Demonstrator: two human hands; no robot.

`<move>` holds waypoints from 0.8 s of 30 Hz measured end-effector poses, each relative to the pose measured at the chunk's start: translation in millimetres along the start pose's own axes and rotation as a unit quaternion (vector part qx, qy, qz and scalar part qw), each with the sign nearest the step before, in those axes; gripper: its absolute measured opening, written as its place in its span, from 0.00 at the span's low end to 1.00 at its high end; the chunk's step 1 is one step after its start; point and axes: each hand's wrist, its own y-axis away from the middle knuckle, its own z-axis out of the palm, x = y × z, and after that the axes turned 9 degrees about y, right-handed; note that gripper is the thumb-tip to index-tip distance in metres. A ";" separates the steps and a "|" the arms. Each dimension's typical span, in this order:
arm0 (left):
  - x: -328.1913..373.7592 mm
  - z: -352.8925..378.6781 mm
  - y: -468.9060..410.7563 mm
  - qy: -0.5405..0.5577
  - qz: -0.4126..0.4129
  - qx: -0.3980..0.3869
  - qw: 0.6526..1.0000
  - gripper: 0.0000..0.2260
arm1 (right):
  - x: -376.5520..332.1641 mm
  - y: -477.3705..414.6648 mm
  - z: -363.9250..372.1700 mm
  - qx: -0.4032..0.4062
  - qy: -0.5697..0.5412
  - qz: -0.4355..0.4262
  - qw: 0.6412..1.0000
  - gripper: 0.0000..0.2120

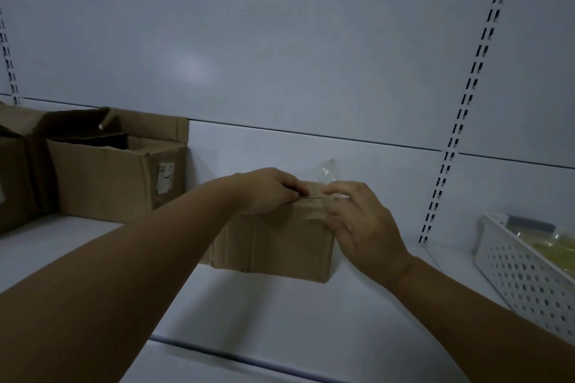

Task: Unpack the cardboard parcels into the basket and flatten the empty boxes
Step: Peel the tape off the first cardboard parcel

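My left forearm (124, 258) crosses the shelf (280, 320). My left grip (270, 191) curls over the top edge of the small parcel (280, 242), steadying it, while my right grip (357, 218) pinches the clear tape (328, 171), apparently to peel the seam. The basket (513, 267) stands at right.

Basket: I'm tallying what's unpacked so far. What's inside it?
The basket holds a greenish pack in clear wrap and a dark grey thing; its wall and the frame edge hide the rest.

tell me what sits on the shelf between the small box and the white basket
Nothing: the head view shows only bare white shelf between the small box and the basket.
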 end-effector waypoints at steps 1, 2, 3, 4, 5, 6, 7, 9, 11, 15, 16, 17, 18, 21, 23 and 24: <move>-1.7 0.6 0.0 -0.005 0.004 0.008 1.000 0.13 | -0.2 1.1 0.5 0.017 -0.060 0.068 0.996 0.10; -3.3 1.4 0.3 -0.015 0.008 0.017 1.000 0.13 | -1.6 1.7 1.1 0.037 -0.129 0.145 0.980 0.08; -4.5 2.4 1.4 -0.031 0.012 0.028 0.999 0.13 | -3.7 2.1 2.1 0.053 -0.198 0.224 0.953 0.07; -5.7 3.2 2.5 -0.051 0.014 0.039 0.998 0.14 | -5.5 1.3 3.5 0.065 -0.261 0.299 0.915 0.07; -6.8 3.7 3.6 -0.072 0.017 0.048 0.996 0.14 | -3.8 0.0 5.0 0.080 -0.314 0.365 0.873 0.07; -7.4 4.2 4.3 -0.091 0.020 0.053 0.994 0.14 | 1.5 -1.8 5.4 0.101 -0.353 0.425 0.827 0.07; -7.5 4.9 5.1 -0.102 0.023 0.054 0.993 0.15 | 10.1 -3.4 4.5 0.125 -0.377 0.482 0.781 0.08; -7.0 5.0 6.8 -0.085 0.032 0.042 0.995 0.14 | 31.8 -3.4 -3.2 0.176 -0.405 0.578 0.686 0.09; -1.1 0.3 12.5 -0.008 0.037 -0.002 0.999 0.14 | 51.7 3.9 -12.5 0.203 -0.428 0.635 0.610 0.10; 28.3 -2.0 15.7 0.022 0.007 -0.032 0.999 0.10 | 65.0 17.0 -13.4 0.188 -0.430 0.663 0.583 0.11; 38.5 4.1 12.7 -0.023 -0.002 0.006 1.000 0.10 | 64.7 16.7 -11.4 0.177 -0.409 0.661 0.603 0.11; 47.8 12.5 8.1 -0.083 -0.013 0.043 0.996 0.16 | 64.8 16.4 -8.9 0.166 -0.392 0.652 0.627 0.12; 56.9 24.0 3.7 -0.142 -0.033 0.056 0.988 0.26 | 63.7 15.3 -7.3 0.152 -0.381 0.642 0.648 0.13; 70.3 54.1 -4.2 -0.266 -0.040 0.003 0.963 0.37 | 64.3 20.0 -3.3 0.091 -0.353 0.624 0.691 0.15; 64.6 46.3 -2.9 -0.291 -0.027 -0.018 0.956 0.33 | 69.6 24.5 -4.4 0.079 -0.347 0.632 0.689 0.15; 60.3 38.3 0.5 -0.292 -0.018 -0.040 0.955 0.32 | 73.2 25.0 -6.3 0.091 -0.348 0.638 0.681 0.15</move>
